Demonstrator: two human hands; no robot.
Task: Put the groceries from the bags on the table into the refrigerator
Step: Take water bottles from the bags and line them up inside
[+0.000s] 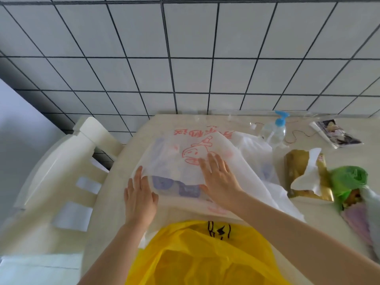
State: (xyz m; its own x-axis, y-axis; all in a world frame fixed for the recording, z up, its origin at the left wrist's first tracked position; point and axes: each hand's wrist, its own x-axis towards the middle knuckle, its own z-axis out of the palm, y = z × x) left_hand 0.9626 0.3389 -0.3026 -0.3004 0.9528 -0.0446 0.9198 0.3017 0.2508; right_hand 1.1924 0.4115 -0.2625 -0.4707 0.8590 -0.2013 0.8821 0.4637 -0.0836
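A white plastic bag (181, 159) with red print lies flat on the beige table (131, 149). Purple-labelled packages (174, 187) show through its near side. My left hand (139, 199) rests on the bag's near left edge, fingers straight. My right hand (219, 177) lies flat on top of the bag, fingers spread. A yellow plastic bag (197, 254) sits at the table's near edge, between my forearms. A green bag (349, 182) with food in it lies at the right. The refrigerator is not in view.
A cream chair (61, 171) stands against the table's left side. A gold tissue pack (304, 175), a clear pump bottle (274, 130) with a blue top and a printed packet (337, 133) lie at the back right. A tiled wall (185, 58) rises behind the table.
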